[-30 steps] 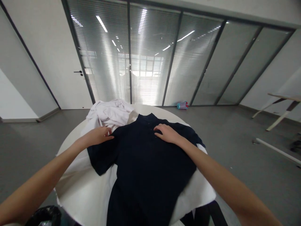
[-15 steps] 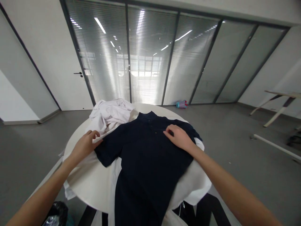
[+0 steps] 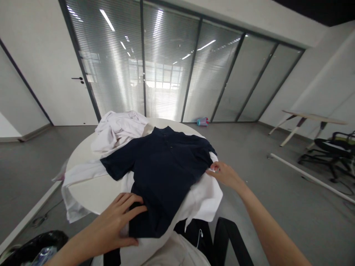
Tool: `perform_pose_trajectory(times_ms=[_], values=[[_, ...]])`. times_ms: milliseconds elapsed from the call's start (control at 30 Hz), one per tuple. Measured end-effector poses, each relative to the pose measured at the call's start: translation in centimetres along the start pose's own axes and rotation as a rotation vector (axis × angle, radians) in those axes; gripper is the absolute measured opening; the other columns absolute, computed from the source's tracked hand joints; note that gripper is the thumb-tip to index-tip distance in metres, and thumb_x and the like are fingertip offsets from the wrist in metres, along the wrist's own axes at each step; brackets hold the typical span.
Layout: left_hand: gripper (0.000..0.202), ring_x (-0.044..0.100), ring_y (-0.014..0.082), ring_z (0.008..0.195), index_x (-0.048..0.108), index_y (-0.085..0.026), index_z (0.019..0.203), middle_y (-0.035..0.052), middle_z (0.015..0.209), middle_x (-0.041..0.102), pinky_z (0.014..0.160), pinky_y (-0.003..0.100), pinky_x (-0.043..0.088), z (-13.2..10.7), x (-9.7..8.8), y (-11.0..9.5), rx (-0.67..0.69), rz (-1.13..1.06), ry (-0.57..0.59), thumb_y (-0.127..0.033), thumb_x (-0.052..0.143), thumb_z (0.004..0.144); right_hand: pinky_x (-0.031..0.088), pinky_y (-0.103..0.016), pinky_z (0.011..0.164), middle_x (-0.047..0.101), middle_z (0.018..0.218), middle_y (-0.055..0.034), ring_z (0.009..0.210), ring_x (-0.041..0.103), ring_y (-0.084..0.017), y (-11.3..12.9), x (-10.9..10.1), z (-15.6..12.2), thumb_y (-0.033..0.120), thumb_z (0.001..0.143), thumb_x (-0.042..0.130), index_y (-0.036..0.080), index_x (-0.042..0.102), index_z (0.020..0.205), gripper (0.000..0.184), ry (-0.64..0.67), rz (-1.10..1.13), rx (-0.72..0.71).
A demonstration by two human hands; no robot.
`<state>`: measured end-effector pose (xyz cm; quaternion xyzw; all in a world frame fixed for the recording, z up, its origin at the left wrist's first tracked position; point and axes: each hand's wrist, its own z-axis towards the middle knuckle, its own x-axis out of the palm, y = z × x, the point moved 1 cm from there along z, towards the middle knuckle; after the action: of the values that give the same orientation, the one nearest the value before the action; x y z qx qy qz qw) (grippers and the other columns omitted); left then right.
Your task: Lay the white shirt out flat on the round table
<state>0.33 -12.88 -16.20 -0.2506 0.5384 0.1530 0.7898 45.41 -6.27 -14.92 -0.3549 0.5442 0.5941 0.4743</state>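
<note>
A navy short-sleeved shirt (image 3: 163,166) with a buttoned placket lies spread on a round white table (image 3: 94,192), its collar at the far side. White cloth (image 3: 206,195) lies beneath it and hangs over the near edge. At the shirt's lower left, my left hand (image 3: 122,218) rests with fingers and thumb spread, fingertips on the navy fabric near the hem. My right hand (image 3: 226,175) is at the table's right side by the navy sleeve, its thumb and fingers pinching an edge of the white cloth.
A crumpled white garment (image 3: 119,127) is heaped at the table's back left. A bin with a black liner (image 3: 52,238) stands at the lower left. On the right are an office chair (image 3: 332,149), a pale table (image 3: 313,117) and a white bar (image 3: 305,175) on the floor.
My left hand has left the left sleeve and come down to the lower hem. From the shirt's chest, my right hand has moved out to the right edge. The view has turned right.
</note>
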Motion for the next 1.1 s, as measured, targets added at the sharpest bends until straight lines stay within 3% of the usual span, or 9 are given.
perform_pose_trajectory(times_ms=[100,200,333,400,533,667,833,967,1100], values=[[0.046,0.053,0.0273,0.111,0.059,-0.024,0.126,0.0088,0.120,0.059,0.098,0.044,0.043,-0.1,2.3,-1.1,-0.044,0.114,-0.150,-0.016,0.071,0.082,0.041,-0.031,0.065,0.069,0.091,-0.0089,0.080,0.065,-0.024,0.9,0.4,-0.4,0.055,0.085,0.059,0.020,0.069,0.085,0.036,-0.029,-0.084,0.132],[0.028,0.055,0.0263,0.109,0.063,-0.022,0.113,0.0075,0.113,0.062,0.095,0.044,0.044,0.0,3.2,-1.7,-0.045,0.185,-0.198,-0.011,0.062,0.087,0.040,-0.030,0.066,0.068,0.090,-0.0080,0.082,0.065,-0.024,2.1,0.8,-0.8,0.047,0.088,0.058,0.021,0.068,0.080,0.029,-0.105,-0.105,0.095],[0.022,0.056,0.0269,0.111,0.064,-0.023,0.110,0.0074,0.117,0.061,0.094,0.043,0.046,0.4,2.4,-2.7,-0.105,0.216,-0.141,-0.023,0.065,0.088,0.040,-0.029,0.065,0.063,0.079,-0.0052,0.073,0.061,-0.019,4.5,1.5,-2.7,0.042,0.094,0.052,0.020,0.062,0.066,0.036,-0.162,0.005,-0.096],[0.049,0.055,0.0315,0.115,0.060,-0.020,0.122,0.0119,0.126,0.057,0.096,0.047,0.046,0.6,2.2,-3.5,-0.125,0.240,-0.145,-0.044,0.073,0.081,0.042,-0.029,0.065,0.061,0.075,-0.0038,0.069,0.059,-0.017,5.9,2.0,-4.2,0.043,0.095,0.050,0.020,0.063,0.068,0.037,-0.093,0.141,-0.226],[0.094,0.050,0.0373,0.122,0.043,-0.011,0.144,0.0201,0.136,0.051,0.102,0.053,0.043,0.9,3.3,-4.7,-0.156,0.277,-0.229,-0.066,0.071,0.073,0.051,-0.035,0.080,0.065,0.101,-0.0077,0.085,0.061,-0.020,7.9,3.1,-6.9,0.036,0.092,0.056,0.021,0.063,0.122,0.034,-0.015,0.358,-0.437],[0.063,0.056,0.0327,0.113,0.041,-0.012,0.146,0.0186,0.128,0.056,0.094,0.048,0.048,1.9,4.3,-5.0,-0.255,0.249,-0.321,-0.044,0.057,0.093,0.038,-0.052,0.109,0.054,0.138,-0.0100,0.126,0.051,-0.030,9.4,3.4,-7.2,0.032,0.085,0.066,0.030,0.033,0.154,0.077,-0.029,0.509,-0.475],[0.023,0.060,0.0292,0.105,0.065,-0.017,0.102,0.0144,0.114,0.063,0.090,0.047,0.049,3.2,3.6,-5.2,-0.280,0.188,-0.376,-0.022,0.043,0.098,0.038,-0.051,0.112,0.038,0.154,-0.0046,0.137,0.043,-0.028,12.8,3.2,-5.7,0.025,0.077,0.071,0.039,0.016,0.157,0.098,0.073,0.957,-0.406],[0.024,0.063,0.0218,0.079,0.057,-0.019,0.087,0.0056,0.082,0.062,0.077,0.038,0.054,4.0,2.1,-5.5,-0.437,-0.212,-0.460,-0.029,0.040,0.100,0.052,-0.042,0.097,0.047,0.143,-0.0063,0.112,0.062,-0.020,15.2,4.4,-5.0,0.023,0.071,0.076,0.041,0.012,0.152,0.104,0.046,1.350,-0.302],[0.023,0.065,0.0173,0.080,0.056,-0.020,0.094,0.0033,0.091,0.066,0.074,0.032,0.059,5.6,-1.5,-6.6,-0.590,-1.094,-0.798,-0.041,0.046,0.098,0.059,-0.034,0.082,0.063,0.093,0.0016,0.079,0.067,-0.016,15.6,6.1,-5.1,0.037,0.073,0.079,0.028,0.046,0.120,0.058,-0.197,1.547,-0.002]])
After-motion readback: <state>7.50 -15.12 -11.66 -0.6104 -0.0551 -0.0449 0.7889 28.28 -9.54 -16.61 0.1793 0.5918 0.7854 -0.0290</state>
